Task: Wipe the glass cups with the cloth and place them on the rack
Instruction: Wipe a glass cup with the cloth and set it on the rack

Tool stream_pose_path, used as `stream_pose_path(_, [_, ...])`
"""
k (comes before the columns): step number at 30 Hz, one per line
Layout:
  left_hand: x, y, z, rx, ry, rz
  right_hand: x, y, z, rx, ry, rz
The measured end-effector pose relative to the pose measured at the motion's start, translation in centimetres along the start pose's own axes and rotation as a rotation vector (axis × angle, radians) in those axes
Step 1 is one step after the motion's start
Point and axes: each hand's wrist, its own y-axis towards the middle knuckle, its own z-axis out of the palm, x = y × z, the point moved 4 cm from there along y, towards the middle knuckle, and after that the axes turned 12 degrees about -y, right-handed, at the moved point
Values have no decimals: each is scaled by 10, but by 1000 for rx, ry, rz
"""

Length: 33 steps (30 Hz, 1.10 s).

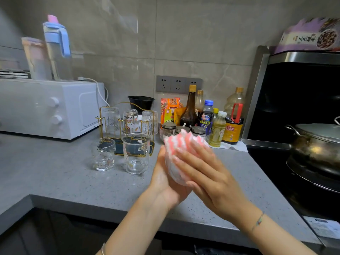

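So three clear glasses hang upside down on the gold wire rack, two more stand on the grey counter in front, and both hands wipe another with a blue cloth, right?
Nearly. The head view shows the cloth wrapped round the clear glass between the left hand and right hand is pink and white, not blue. The rest stands.

A home kitchen: wall sockets (178,84) in grey tile above a speckled table (73,181). Left of the sockets sits a white microwave (46,107), below them sauce bottles (190,111), right of them a lidded pot (316,142) on a black stove (312,190).
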Motion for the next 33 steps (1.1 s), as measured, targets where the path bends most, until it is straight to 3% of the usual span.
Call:
stream_pose_path(6, [-1, 10, -5, -4, 55, 63, 9, -3, -2, -2, -170, -119])
stream_pose_path(13, [-4, 13, 0, 22, 85, -17, -1, 6, -6, -26, -158, 33])
stream_pose_path(22, [-7, 15, 1, 55, 88, 53, 6, 4, -1, 8, -202, -59])
stream_pose_path(26, [3, 18, 1, 99, 36, 15, -5, 17, -6, 41, -172, 57])
stream_pose_path(29, [1, 19, -7, 7, 14, -10, -11, 17, -9, 107, -97, 127])
stream_pose_path(33, [-11, 25, -17, -54, 25, 13, -7, 4, -3, 188, -150, 30])
